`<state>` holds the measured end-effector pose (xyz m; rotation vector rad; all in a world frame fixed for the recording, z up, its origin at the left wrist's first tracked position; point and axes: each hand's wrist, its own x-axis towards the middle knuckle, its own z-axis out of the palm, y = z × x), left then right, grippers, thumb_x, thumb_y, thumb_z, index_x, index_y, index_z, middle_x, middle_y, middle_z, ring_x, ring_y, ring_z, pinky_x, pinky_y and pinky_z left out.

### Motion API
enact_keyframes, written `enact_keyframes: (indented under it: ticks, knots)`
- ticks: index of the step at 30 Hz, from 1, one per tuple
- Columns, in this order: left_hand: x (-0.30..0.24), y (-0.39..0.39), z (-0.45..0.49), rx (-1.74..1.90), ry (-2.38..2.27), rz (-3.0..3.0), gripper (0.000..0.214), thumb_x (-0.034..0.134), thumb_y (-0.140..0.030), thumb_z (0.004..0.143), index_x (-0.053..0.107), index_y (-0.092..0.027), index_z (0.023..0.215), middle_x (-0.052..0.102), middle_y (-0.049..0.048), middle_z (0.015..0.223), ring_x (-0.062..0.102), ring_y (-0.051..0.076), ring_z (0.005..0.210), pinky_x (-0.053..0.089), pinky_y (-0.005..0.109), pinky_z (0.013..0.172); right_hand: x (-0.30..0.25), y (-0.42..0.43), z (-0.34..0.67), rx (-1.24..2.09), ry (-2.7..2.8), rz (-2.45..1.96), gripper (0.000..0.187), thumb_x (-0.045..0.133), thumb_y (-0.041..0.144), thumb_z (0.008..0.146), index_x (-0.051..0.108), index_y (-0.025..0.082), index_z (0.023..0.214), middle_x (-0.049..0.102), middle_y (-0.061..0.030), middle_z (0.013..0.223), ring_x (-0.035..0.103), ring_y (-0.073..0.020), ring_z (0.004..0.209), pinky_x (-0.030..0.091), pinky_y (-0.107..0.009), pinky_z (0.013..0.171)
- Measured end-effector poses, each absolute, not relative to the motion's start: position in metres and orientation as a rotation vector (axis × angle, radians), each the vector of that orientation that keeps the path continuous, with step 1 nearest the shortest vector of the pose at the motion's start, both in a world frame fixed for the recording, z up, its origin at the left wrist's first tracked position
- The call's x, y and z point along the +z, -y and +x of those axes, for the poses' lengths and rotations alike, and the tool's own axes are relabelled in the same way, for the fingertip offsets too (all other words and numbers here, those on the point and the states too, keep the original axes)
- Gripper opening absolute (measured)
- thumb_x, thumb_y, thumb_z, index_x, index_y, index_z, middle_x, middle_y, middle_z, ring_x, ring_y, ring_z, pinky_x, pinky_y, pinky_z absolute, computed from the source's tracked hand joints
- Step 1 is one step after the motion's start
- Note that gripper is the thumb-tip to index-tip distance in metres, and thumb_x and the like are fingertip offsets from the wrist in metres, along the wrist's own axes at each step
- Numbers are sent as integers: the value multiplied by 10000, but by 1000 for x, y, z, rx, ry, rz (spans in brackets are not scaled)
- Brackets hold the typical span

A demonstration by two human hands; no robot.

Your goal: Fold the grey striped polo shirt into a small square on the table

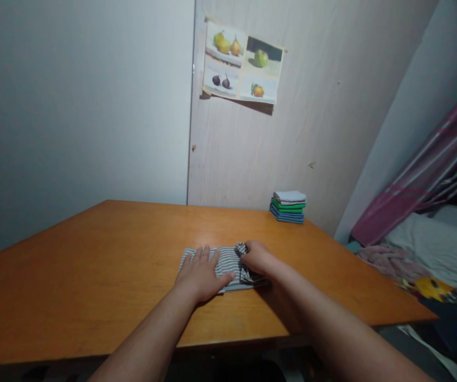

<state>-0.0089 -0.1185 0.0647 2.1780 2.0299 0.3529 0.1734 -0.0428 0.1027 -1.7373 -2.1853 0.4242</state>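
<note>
A striped grey-and-white cloth point(228, 261), partly folded, lies on the wooden table point(140, 233) in front of me. My left hand point(200, 275) rests flat on its left part, fingers spread. At the right end, my right hand point(257, 259) is closed around a bunched, lifted edge of the same cloth. The fingertips of this hand are partly hidden by the fabric, and the forearm covers some of the cloth's right side. I cannot tell what kind of garment or cloth it is.
A neat stack of folded cloths point(287, 208), grey, green and blue, stands at the table's back right corner. Fruit pictures point(243, 62) are taped to the panel behind. On the right are a pink curtain point(423, 164) and rumpled bedding point(435, 249).
</note>
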Motion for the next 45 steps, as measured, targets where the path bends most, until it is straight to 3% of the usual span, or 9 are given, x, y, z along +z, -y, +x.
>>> enact_keyframes:
  ticks: [5,10,18,22,27,31,35,40,45]
  knots:
    - [64,119,-9,384,-2029,2179,1041,290,-900,782,365,-212,1559,244,183,1643,176,396,1529,118,625,1201,106,37,177,341,2163,-1742,199,696,244,760,735,135,923,747,-153,938,670,-240,812,418,-277,648]
    - [61,118,-10,374,-2028,2182,1060,255,-914,774,352,-214,1565,227,181,1649,165,393,1531,117,622,1202,108,34,178,377,2140,-1682,396,569,495,912,732,158,784,701,-75,667,642,-187,646,408,-261,606]
    - [58,118,-10,349,-2046,2222,1062,200,-917,781,331,-221,1573,240,180,1649,170,385,1532,135,624,1200,89,48,178,175,2342,-1583,426,350,370,1021,731,188,1083,735,-132,1129,657,-238,1072,438,-304,886]
    - [57,118,-11,347,-2041,2232,1042,192,-906,796,330,-225,1573,239,170,1651,168,379,1534,138,624,1200,66,56,173,205,2594,-1500,599,281,493,1039,506,133,1461,445,-177,1543,354,-307,1453,245,-458,1167]
    - [58,117,-11,336,-2032,2227,1048,201,-908,794,326,-220,1574,229,172,1652,157,377,1536,125,626,1200,59,52,171,307,2620,-1545,737,253,588,1023,332,99,1569,244,-165,1643,152,-326,1532,99,-512,1220]
    - [60,118,-11,331,-2034,2220,1055,209,-910,790,327,-212,1574,235,178,1650,172,382,1532,132,623,1199,68,44,179,412,2542,-1385,601,349,519,1017,551,122,1420,459,-173,1534,366,-311,1449,259,-458,1175]
    - [60,118,-12,374,-2035,2222,1057,225,-912,788,344,-207,1567,248,187,1645,190,386,1527,145,615,1198,76,40,210,381,2129,-1393,433,363,420,1014,703,173,1120,717,-116,1175,646,-228,1092,460,-318,926]
    - [57,117,-13,418,-2042,2216,1034,264,-902,794,360,-214,1560,280,185,1637,207,387,1523,150,612,1196,66,51,254,332,1826,-1808,491,426,589,953,675,187,818,719,-99,833,646,-221,789,397,-291,633]
    - [57,119,-11,509,-2040,2267,960,315,-852,834,428,-192,1522,333,198,1617,268,402,1497,194,605,1179,54,63,262,506,1860,-1866,523,573,698,824,611,195,682,645,-56,664,560,-176,602,302,-271,526]
